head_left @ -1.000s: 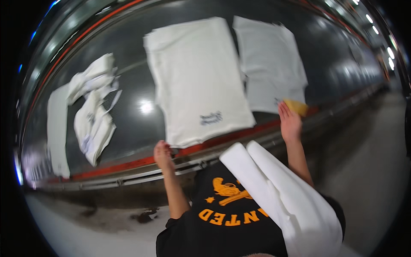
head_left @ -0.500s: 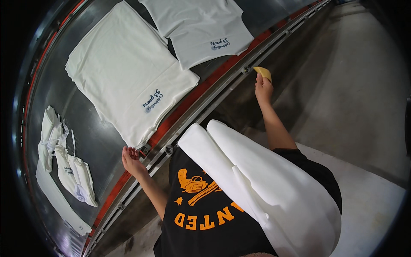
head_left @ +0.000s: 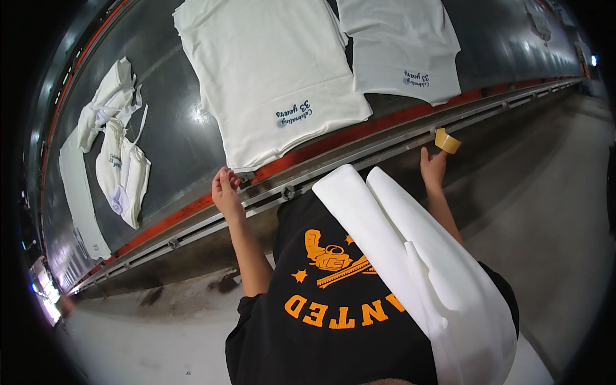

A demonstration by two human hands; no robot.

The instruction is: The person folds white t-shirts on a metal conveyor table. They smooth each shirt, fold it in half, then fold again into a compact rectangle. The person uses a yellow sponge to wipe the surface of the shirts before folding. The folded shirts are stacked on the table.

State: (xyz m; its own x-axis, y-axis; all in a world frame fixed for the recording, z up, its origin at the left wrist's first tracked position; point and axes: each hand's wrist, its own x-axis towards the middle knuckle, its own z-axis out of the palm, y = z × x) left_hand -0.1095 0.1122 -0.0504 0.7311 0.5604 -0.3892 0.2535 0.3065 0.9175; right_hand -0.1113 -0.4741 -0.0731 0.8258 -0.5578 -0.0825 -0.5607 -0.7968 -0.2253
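Clock positions taken about picture centre, head view, largest item first. Bench [head_left: 183,157]: dark, smooth top sweeping over from 8 to 2 o'clock, its near edge marked by a red strip [head_left: 321,148] with a metal rail [head_left: 173,242] alongside. Floor [head_left: 179,327]: grey, showing at 7 and again at 3 to 4. White cloth stack [head_left: 273,67]: lies flat on the bench at 12, leaning toward 11; several layers visible along its left side, blue print near its near edge. Black shirt [head_left: 269,346] of the person: at 6, orange print on the chest. White cloth bundle [head_left: 468,314]: long, doubled, slanting across the shirt from near centre out to 5. Pale grey cloth piece [head_left: 401,48]: flat at 1, beside the stack, smaller blue print. Crumpled white pieces [head_left: 122,176]: between 9 and 10, with loose ties. Narrow white strip [head_left: 78,192]: at 9, just outside them. Left hand [head_left: 227,194]: at 9, by the stack's 7 o'clock corner; grip part open, fingers bent, nothing seen in it; contact with the corner cannot be told. Right hand [head_left: 433,169]: between 2 and 3; grip has a tan tape roll [head_left: 448,142] at the fingertips, one digit standing clear; firmness cannot be told.
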